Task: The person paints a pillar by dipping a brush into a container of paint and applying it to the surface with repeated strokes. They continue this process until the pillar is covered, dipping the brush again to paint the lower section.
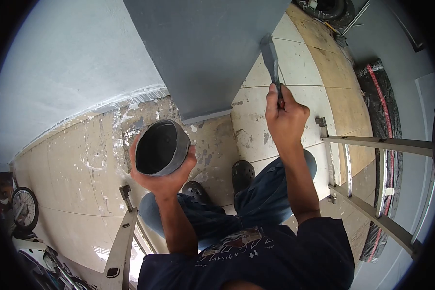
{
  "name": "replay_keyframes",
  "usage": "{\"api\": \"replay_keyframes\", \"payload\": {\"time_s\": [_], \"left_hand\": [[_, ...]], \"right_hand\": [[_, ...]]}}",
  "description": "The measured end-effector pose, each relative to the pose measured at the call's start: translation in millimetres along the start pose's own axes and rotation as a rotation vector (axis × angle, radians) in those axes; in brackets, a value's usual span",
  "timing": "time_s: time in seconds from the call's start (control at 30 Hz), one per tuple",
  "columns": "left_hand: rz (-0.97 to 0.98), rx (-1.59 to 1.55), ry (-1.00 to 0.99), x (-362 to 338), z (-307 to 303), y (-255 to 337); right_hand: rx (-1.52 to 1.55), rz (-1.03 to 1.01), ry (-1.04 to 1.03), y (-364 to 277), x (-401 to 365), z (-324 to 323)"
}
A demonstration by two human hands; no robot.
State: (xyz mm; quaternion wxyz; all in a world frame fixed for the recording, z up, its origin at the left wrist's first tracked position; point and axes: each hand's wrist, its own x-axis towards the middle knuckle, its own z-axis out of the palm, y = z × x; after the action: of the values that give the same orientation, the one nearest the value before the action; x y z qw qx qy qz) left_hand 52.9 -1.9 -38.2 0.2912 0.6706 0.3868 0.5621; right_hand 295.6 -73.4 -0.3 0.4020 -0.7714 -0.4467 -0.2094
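My left hand (163, 180) is wrapped round a round paint pot (177, 153), tipped so that its dark grey inside shows. In my right hand (287, 116) is a paintbrush (270, 59), gripped by the handle with the bristles pointing up and away. The bristle end is right at the right edge of a grey column (203, 53). Both the brush and the pot are coated in grey paint. The pot is held left of the column's foot, apart from the brush.
Paint-spattered floor tiles (77, 159) surround the column. A ladder (382, 142) stands at right, with another metal rail (121, 241) at lower left. A motorbike (43, 256) and wheel (25, 209) are far left. Tyres (331, 12) and a black wrapped bundle (384, 106) lie right.
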Motion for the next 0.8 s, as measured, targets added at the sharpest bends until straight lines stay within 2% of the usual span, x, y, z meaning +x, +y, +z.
{"api": "replay_keyframes", "payload": {"time_s": [0.03, 0.1, 0.23, 0.3, 0.33, 0.4, 0.5, 0.6, 0.77, 0.8], "left_hand": [[-0.012, -0.03, 0.008, 0, 0, 0], [-0.004, -0.011, 0.013, -1, -2, 1], [0.009, -0.009, 0.011, -1, -4, 2], [0.027, -0.007, 0.004, 0, -5, 1], [0.04, 0.0, -0.004, 0, -5, 1], [0.039, 0.008, 0.009, 0, -6, 5], [0.04, 0.015, 0.023, 1, -7, 10], [0.058, 0.011, 0.031, -1, -7, 14], [0.073, 0.056, 0.004, 0, -6, 14], [0.085, 0.051, 0.024, 1, -4, 15]], "right_hand": [[0.005, 0.0, -0.002, 6, -12, 7], [-0.045, 0.077, -0.177, 11, -27, 14], [-0.114, 0.043, -0.31, 10, -19, -8], [-0.239, -0.197, -0.51, 5, -7, -27], [-0.239, -0.202, -0.508, 1, 1, -34], [-0.436, -0.474, -0.602, -1, 23, -40], [-0.589, -0.786, -0.511, 4, 68, -44], [-0.698, -1.06, -0.416, -13, 122, -78], [-0.754, -1.241, -0.175, -75, 215, -161], [-0.744, -1.457, -0.059, -84, 234, -174]]}}
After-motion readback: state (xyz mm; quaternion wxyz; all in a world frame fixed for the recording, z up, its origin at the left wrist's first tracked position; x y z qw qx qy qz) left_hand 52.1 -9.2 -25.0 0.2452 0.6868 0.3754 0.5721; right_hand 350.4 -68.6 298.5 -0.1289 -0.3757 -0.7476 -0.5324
